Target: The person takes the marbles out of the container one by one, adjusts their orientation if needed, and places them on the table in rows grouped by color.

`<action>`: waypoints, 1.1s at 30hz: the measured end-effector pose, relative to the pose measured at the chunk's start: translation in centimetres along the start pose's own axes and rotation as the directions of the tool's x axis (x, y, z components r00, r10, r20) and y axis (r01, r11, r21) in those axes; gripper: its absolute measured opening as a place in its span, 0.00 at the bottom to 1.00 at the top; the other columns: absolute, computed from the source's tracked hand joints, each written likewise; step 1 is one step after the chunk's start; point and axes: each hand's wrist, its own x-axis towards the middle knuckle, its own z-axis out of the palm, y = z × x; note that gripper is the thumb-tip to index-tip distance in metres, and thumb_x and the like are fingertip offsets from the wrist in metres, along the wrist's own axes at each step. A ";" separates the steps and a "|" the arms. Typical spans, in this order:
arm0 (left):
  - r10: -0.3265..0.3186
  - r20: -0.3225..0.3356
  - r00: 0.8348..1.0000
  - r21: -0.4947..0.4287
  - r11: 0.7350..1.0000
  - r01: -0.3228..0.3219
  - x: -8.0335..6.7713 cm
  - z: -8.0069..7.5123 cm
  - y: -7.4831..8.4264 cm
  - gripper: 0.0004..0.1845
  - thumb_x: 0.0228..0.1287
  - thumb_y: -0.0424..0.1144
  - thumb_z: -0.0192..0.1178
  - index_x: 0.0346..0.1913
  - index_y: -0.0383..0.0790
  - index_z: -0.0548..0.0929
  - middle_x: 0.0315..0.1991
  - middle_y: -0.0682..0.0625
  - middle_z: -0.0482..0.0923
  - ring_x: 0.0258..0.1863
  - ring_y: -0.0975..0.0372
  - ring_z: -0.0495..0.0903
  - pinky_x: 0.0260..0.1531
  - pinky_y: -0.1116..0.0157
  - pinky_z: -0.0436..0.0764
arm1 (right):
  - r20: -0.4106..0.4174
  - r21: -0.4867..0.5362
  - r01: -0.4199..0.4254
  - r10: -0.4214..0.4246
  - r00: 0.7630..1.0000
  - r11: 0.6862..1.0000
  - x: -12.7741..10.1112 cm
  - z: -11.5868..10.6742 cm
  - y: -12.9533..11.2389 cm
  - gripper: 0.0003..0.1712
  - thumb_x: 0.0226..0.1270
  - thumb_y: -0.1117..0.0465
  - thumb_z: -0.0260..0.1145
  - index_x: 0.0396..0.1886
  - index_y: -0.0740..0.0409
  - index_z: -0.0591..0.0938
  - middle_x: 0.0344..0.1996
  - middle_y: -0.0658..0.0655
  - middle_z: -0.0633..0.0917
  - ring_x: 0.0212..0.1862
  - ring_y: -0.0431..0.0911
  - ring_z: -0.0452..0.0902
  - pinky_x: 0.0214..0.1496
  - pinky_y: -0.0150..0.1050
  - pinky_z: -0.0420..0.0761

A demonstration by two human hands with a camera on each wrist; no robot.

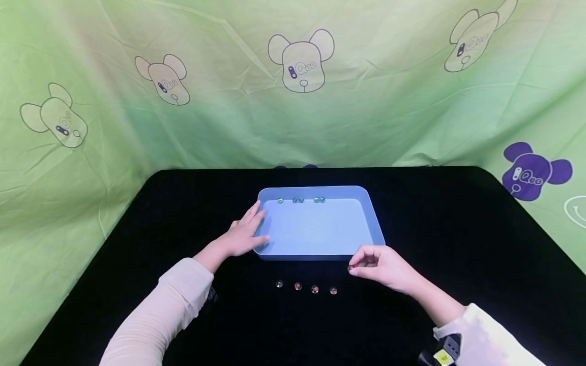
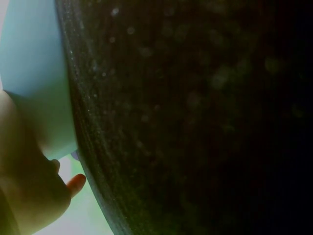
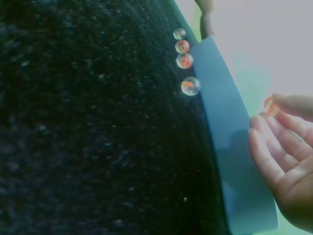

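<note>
Between thumb and forefinger, my right hand pinches a clear marble with an orange-red swirl, just off the near right corner of a blue tray. My left hand lies spread at the tray's left side, its fingers and thumb over the rim. Several clear marbles with reddish swirls, one of them a marble near the middle, line up on the black cloth in front of the tray. Inside, along the far wall, sit several teal-green marbles, some in touching pairs.
Black cloth covers the table. Behind it and at the sides hangs a green printed curtain. A small dark device with a yellow label is strapped at the right sleeve.
</note>
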 end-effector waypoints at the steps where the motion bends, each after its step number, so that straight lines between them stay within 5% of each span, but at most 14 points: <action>1: 0.000 0.000 1.000 0.001 1.000 0.000 0.0 0.0 0.0 0.38 0.60 0.53 0.47 0.66 0.39 0.46 0.67 0.49 0.28 0.65 0.58 0.33 0.54 0.49 0.49 | 0.004 -0.008 -0.004 0.004 1.000 1.000 -0.1 0.0 0.1 0.03 0.50 0.70 0.64 0.27 0.63 0.78 0.26 0.47 0.80 0.29 0.38 0.76 0.30 0.32 0.74; 17: 0.004 0.000 1.000 0.000 1.000 -0.004 -0.1 -0.1 0.1 0.38 0.60 0.53 0.47 0.66 0.39 0.47 0.67 0.49 0.28 0.65 0.56 0.34 0.54 0.48 0.48 | 0.058 -0.006 -0.035 0.035 0.998 0.999 -1.0 0.8 1.4 0.03 0.49 0.70 0.64 0.25 0.62 0.78 0.25 0.46 0.81 0.28 0.38 0.76 0.29 0.33 0.74; 33: 0.020 -0.009 1.000 0.002 1.000 -0.020 -0.1 -0.1 0.0 0.38 0.60 0.53 0.47 0.66 0.37 0.47 0.67 0.48 0.28 0.65 0.56 0.33 0.53 0.49 0.49 | 0.093 -0.048 0.035 -0.030 0.995 0.998 -1.2 1.1 2.4 0.05 0.48 0.71 0.64 0.25 0.60 0.78 0.24 0.47 0.82 0.27 0.37 0.76 0.28 0.33 0.74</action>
